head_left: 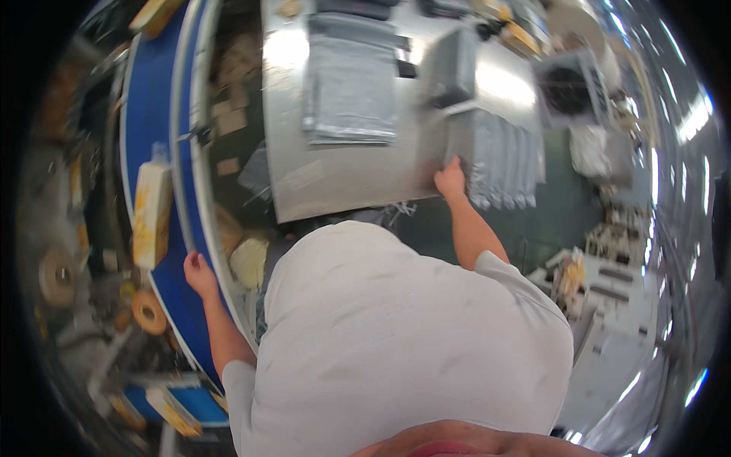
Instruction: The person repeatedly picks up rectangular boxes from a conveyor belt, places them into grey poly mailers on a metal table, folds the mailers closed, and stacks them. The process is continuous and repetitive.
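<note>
My right hand (451,180) is at the front right of the metal table (358,183). Its fingers are closed on the left edge of a grey plastic bag (463,145), beside a row of overlapping grey bags (504,164) that hangs slightly past the table's front edge. Over the blue conveyor belt (183,305) on my left is my left hand (199,276), its fingers curled in, and I see nothing in them. Just beyond it on the belt lies a long white-and-yellow box (152,213).
A flat stack of grey bags (352,84) lies on the table's left half, and a dark grey bundle (454,67) stands right of it. A boxed fan (569,85) is past the table's right side. Tape rolls (149,311) sit left of the belt.
</note>
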